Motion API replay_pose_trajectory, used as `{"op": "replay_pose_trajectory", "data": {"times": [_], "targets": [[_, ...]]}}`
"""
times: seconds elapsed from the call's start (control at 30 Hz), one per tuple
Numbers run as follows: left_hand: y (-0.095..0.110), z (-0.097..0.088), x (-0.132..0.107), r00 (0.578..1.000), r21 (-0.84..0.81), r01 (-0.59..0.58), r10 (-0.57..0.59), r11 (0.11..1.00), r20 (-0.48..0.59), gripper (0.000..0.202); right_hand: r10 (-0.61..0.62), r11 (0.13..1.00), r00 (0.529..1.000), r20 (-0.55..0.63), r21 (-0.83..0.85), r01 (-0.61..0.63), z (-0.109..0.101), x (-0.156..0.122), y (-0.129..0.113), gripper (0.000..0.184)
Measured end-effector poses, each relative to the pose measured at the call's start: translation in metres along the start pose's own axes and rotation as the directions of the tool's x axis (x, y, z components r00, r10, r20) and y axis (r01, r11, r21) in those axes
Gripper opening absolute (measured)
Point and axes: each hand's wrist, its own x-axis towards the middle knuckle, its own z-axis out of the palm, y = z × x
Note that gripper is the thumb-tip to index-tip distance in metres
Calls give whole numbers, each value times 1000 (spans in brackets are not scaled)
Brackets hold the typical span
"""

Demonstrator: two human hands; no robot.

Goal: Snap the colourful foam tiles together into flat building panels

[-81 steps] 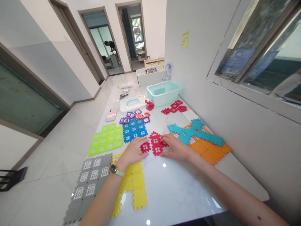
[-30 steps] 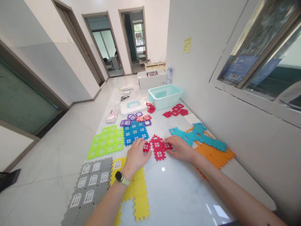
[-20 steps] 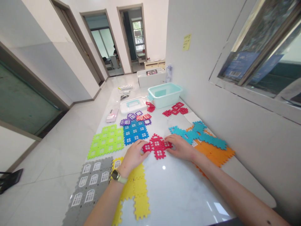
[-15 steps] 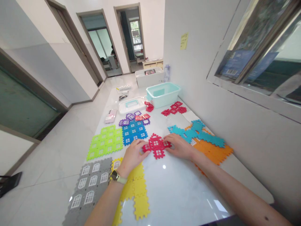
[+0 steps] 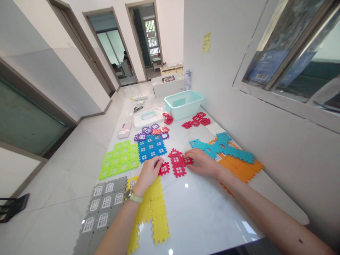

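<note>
In my left hand [image 5: 150, 172], the closed fingers are at the edge of a single red puzzle tile with a window cut-out [image 5: 164, 168]. A small gap separates this tile from the joined red tiles [image 5: 176, 163], which lie flat on the table, one arched at the top. My right hand [image 5: 201, 162] pinches another red window tile [image 5: 188, 160] at the right side of that group. Its fingertips partly cover this tile. Just beyond my left hand lies a blue panel of window tiles [image 5: 152, 147], and a yellow panel [image 5: 160, 230] is under my left forearm.
Lime green [image 5: 119, 159] and grey [image 5: 99, 209] panels lie left; turquoise [image 5: 225, 148] and orange [image 5: 236, 173] panels lie right. Further back are purple tiles [image 5: 142, 137], loose red tiles [image 5: 196, 120], a mint bin [image 5: 183, 104], its white lid [image 5: 138, 121] and a pink phone [image 5: 124, 130].
The left red tile has come away from the joined group and moved left with my left hand. My right hand has stayed at the right tile.
</note>
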Motion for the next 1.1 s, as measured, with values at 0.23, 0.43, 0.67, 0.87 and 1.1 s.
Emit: {"op": "replay_pose_trajectory", "data": {"times": [0.23, 0.43, 0.67, 0.87, 1.1], "targets": [[-1, 0, 1, 999, -83, 10, -13, 997, -31, 22, 6, 1000, 1000, 2, -9, -6, 0, 0, 0, 25], [-2, 0, 3, 995, -633, 73, -96, 770, -2, 15, 14, 1000, 1000, 6, -10, -14, 1, 0, 1, 25], [3, 1, 0, 995, -739, 61, -102, 671, -10, 28, 9, 1000, 1000, 9, -16, -9, 1, -1, 1, 24], [-6, -2, 4, 997, -476, -60, 27, 878, -76, 14, 11, 1000, 1000, 14, -8, -11, 1, -1, 2, 23], [-10, -2, 4, 996, -396, -67, 83, 916, 24, 29, 14, 1000, 1000, 7, 2, -14, 0, -1, -1, 25]]}}
